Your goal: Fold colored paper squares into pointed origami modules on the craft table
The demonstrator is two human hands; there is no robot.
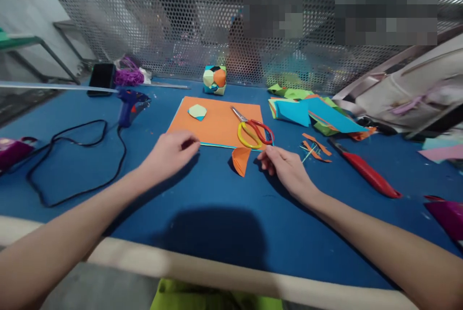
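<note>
Blue table, perforated metal screen behind. Centre: stack of paper, orange sheet uppermost, bearing 1 pale hexagon with blue beneath, and 1 pair of scissors, blades closed, handles toward the right. Below the stack, between the hands: 1 orange folded piece, lying on the table. Left hand: loosely curled beside the stack's near-left corner, narrow gap at the thumb, nothing seen in it. Right hand: fingers curled in, near the folded piece and the scissors' handles; whether the fingertips hold anything, cannot tell. Far side: 1 multicoloured paper ball. Left: 1 glue gun, corded. Right: orange strips, 1 red-handled cutter. Stage, by judgement: a pause in handling cut paper. Lifting the folded piece would call for a light fingertip pinch at its edge, without creasing it.
</note>
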